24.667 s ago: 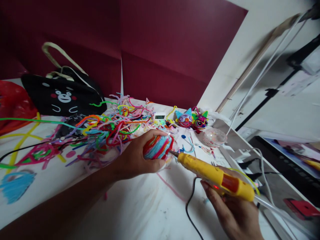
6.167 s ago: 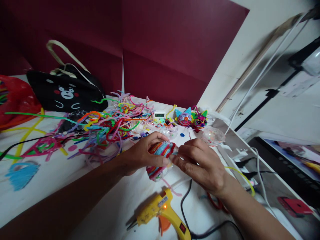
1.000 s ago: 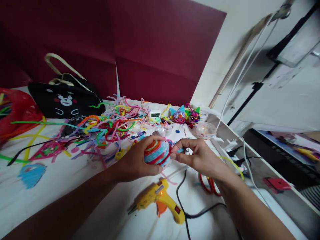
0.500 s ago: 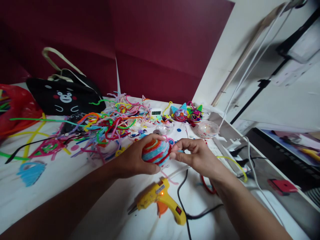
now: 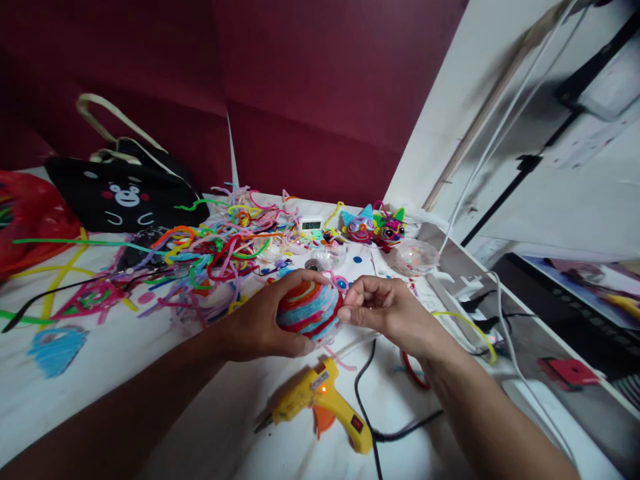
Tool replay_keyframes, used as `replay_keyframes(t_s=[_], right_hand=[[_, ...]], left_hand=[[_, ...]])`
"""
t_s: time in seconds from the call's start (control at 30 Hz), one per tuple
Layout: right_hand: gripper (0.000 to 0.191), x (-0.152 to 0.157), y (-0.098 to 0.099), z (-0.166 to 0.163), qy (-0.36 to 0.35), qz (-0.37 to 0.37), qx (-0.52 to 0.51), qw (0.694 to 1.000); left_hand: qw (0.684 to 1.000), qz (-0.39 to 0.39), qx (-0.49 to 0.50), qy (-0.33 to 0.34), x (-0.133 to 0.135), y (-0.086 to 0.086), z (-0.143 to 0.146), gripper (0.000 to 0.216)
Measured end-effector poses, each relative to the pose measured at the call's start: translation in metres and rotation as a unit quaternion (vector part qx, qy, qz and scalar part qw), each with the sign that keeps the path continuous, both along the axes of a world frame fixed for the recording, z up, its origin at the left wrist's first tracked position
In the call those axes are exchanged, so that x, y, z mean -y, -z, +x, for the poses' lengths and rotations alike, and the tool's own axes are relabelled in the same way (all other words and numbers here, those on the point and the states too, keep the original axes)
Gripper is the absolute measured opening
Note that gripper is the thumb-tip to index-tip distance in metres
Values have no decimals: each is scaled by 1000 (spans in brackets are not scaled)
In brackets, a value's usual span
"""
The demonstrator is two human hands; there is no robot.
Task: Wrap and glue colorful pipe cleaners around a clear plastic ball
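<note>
My left hand (image 5: 260, 327) grips a ball (image 5: 307, 310) wrapped in red, blue and orange pipe cleaners, held just above the white table (image 5: 240, 427). My right hand (image 5: 387, 312) pinches at the ball's right side with thumb and fingers; what it pinches is too small to tell. A yellow glue gun (image 5: 320, 407) lies on the table below the hands, its light on and its black cord (image 5: 370, 427) trailing right.
A heap of coloured pipe cleaners (image 5: 215, 250) lies behind the hands. Two finished cat-faced balls (image 5: 373, 227), a small digital timer (image 5: 311, 225) and clear half-shells (image 5: 414, 257) sit at the back. A black bear-face bag (image 5: 123, 197) and red bag (image 5: 25, 220) stand left.
The right hand's fingers have closed in tighter against the ball's right side, and the blue end seen between them is hidden. The ball has turned slightly in the left hand.
</note>
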State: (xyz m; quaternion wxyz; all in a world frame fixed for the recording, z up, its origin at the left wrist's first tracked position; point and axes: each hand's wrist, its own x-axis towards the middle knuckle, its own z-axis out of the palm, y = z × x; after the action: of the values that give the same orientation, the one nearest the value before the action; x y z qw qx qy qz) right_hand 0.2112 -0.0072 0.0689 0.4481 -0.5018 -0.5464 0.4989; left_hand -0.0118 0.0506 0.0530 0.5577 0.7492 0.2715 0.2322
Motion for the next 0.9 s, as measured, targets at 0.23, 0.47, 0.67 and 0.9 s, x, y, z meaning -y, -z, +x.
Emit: replay_keyframes(t_s=[0.23,0.47,0.67,0.9], right_hand=[[32,0,-1,4,-20,9,-9,1000],[44,2,1,2,7,-18,-34,999],[66,4,0,-1,23,-63,-65,996],[74,10,8,-17,24,-104,-246,963]], left_hand=[[999,-33,10,22,-2,2,-2,81],[998,-26,45,35,-2,-1,-2,79],[995,19,86,54,-5,-1,-6,79],[990,67,110,62,-5,10,-5,79]])
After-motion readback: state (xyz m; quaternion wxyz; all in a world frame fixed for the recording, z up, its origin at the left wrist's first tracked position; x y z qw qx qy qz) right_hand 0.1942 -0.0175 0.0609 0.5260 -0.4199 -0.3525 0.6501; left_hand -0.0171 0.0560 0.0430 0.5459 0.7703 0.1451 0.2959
